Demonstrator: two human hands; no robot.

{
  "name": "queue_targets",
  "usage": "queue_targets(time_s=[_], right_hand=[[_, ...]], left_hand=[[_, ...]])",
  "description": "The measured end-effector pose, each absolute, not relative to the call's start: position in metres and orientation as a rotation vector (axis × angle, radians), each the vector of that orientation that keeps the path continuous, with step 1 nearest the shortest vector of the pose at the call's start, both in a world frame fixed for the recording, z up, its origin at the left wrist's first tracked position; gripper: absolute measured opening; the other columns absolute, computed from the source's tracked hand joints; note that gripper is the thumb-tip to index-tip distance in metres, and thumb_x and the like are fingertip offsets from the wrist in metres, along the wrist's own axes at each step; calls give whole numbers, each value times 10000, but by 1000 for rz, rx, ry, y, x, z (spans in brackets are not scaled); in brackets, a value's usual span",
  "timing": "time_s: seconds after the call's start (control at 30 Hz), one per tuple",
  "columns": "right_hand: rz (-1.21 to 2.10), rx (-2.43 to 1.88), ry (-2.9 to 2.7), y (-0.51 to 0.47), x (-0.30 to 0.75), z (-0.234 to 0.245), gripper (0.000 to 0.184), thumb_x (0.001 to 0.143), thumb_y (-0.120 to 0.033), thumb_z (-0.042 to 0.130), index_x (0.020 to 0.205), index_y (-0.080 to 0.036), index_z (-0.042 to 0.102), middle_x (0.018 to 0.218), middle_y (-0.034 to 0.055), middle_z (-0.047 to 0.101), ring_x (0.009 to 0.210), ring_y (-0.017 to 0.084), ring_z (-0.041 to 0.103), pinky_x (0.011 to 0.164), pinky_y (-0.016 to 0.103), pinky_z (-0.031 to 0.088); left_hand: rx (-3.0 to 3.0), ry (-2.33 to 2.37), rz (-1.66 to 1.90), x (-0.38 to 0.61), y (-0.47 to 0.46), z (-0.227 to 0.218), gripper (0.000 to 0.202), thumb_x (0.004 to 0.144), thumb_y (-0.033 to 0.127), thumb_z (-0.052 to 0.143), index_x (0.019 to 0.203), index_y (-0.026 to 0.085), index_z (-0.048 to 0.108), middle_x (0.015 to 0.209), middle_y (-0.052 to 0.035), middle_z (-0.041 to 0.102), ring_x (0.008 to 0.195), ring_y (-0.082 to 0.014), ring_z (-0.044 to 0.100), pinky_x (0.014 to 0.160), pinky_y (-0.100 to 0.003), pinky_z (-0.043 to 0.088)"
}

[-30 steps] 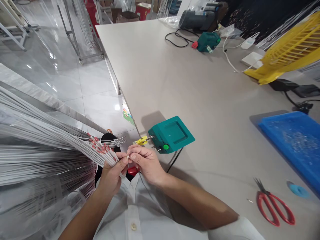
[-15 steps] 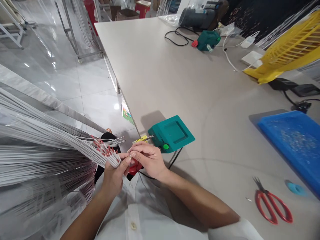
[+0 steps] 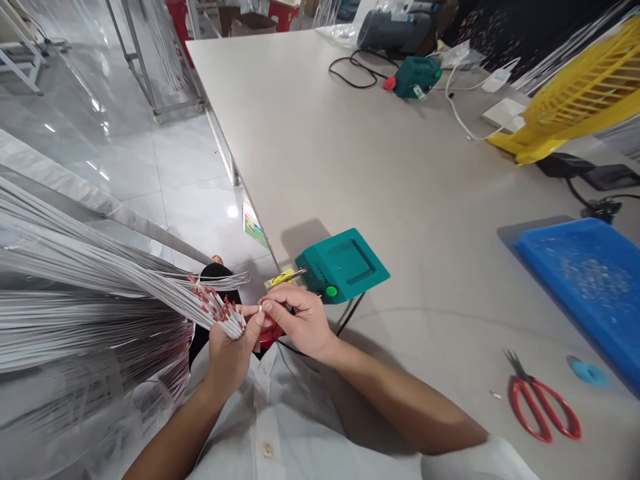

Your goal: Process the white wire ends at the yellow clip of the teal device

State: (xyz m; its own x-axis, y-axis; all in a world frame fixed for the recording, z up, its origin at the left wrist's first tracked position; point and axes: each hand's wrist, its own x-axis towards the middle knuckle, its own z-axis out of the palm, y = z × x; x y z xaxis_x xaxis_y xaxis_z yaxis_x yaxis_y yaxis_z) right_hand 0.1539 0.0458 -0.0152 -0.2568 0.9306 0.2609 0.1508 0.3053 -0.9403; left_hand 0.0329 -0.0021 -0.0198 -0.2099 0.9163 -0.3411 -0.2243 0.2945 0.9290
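Observation:
My left hand (image 3: 227,350) is closed around a bundle of thin white cables (image 3: 150,287) with red-tipped ends, which fans out to the left. My right hand (image 3: 295,320) pinches the end of one cable at the tip of the bundle, thumb and forefinger pressed together. Both hands meet just off the table's near-left corner. A small teal device (image 3: 343,265) with a green button and two metal prongs sits on the table right beside my right hand. A yellow clip (image 3: 280,278) hangs on one prong.
Red scissors (image 3: 543,408) lie at the near right, a blue tray (image 3: 585,280) beyond them. A yellow basket (image 3: 575,107) stands at the far right. A second teal device (image 3: 417,77) with black cord sits far back. More white cables (image 3: 60,333) hang at left.
Both hands have sunk slightly toward my body with the bundle. The right fingers have shifted along the cable ends; the grip stays the same.

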Motion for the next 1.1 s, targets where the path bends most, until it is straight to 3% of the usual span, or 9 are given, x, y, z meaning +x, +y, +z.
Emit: queue_targets(time_s=[0.2, 0.37, 0.47, 0.6, 0.7, 0.77, 0.9, 1.1], right_hand=[[210, -716, -2301, 57, 171, -15, 137, 818, -174, 487, 846, -167, 620, 810, 76, 654, 742, 171, 583, 685, 309, 459], [-72, -528, -2595, 65, 182, -16, 175, 860, -157, 419, 882, -152, 593, 847, 61, 630, 751, 155, 548, 683, 296, 424], [-20, -556, -2680, 61, 186, -16, 169, 852, -148, 417, 846, -154, 586, 806, 53, 618, 717, 145, 544, 656, 284, 419], [413, -843, -2474, 53, 188, -10, 154, 838, -176, 435, 882, -150, 581, 849, 73, 624, 786, 153, 572, 665, 259, 461], [706, -972, -2273, 50, 182, -4, 223, 829, -275, 499, 1001, -148, 564, 972, 92, 618, 846, 159, 584, 697, 260, 486], [794, -967, -2248, 51, 178, -3, 186, 838, -279, 496, 946, -160, 589, 932, 77, 625, 792, 139, 589, 660, 238, 481], [709, -840, -2405, 57, 175, -7, 201, 860, -199, 421, 795, -157, 606, 779, 56, 617, 714, 123, 567, 600, 214, 441], [630, -867, -2585, 63, 182, -3, 161, 824, -157, 425, 834, -156, 586, 793, 56, 605, 731, 135, 566, 617, 225, 441]], left_hand=[[782, 1440, 1167, 33, -2, -18, 159, 733, 276, 601, 687, 126, 631, 546, 19, 572, 408, -54, 416, 387, -178, 333], [829, 1494, 1136, 32, -2, -18, 171, 708, 287, 612, 657, 124, 616, 467, 38, 522, 387, -59, 393, 378, -185, 315], [854, 1500, 1155, 28, -2, -23, 159, 724, 283, 601, 673, 133, 619, 493, 34, 545, 392, -62, 408, 400, -194, 331], [852, 1442, 1180, 23, -1, -26, 156, 761, 289, 579, 729, 142, 623, 570, 20, 583, 404, -59, 422, 407, -196, 330], [902, 1393, 1119, 23, 0, -21, 170, 766, 299, 576, 735, 139, 626, 485, 46, 510, 403, -60, 412, 409, -188, 329], [949, 1385, 1069, 23, 1, -17, 183, 758, 304, 583, 712, 132, 626, 433, 58, 459, 397, -62, 400, 404, -185, 323], [975, 1381, 926, 21, 2, -14, 188, 731, 302, 604, 704, 117, 627, 435, 49, 473, 396, -67, 410, 391, -186, 320], [918, 1446, 941, 19, 3, -18, 181, 713, 300, 622, 731, 120, 625, 431, 51, 486, 392, -61, 407, 393, -178, 319]])
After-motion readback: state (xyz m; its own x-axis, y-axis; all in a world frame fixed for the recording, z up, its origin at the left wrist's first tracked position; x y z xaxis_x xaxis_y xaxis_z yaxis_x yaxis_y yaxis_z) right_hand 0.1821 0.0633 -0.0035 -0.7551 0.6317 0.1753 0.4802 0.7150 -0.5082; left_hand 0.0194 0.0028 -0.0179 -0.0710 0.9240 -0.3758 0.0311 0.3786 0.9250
